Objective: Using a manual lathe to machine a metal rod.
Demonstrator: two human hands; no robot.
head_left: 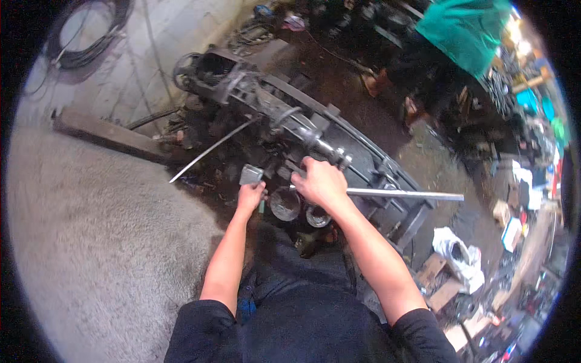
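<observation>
Nearby, toward six o'clock, two ring-like metal parts (284,204) sit side by side. Just beyond, at nine, the left hand (250,196) has its grip pinching a grey block (251,175), probably low to keep its face clear. At three, the right hand (322,181) curls; I cannot tell whether its grip holds the silver rod (408,194) extending outward. Farther, a greasy machine (257,97) stretches toward eleven. No lettering is readable.

No lettering, label, number or sign can be read here.

Black shirt (308,327) — short sleeves (417,333), plain front — bare forearms (227,260), ungloved hands (324,181), dark grey legwear (287,263)
</observation>
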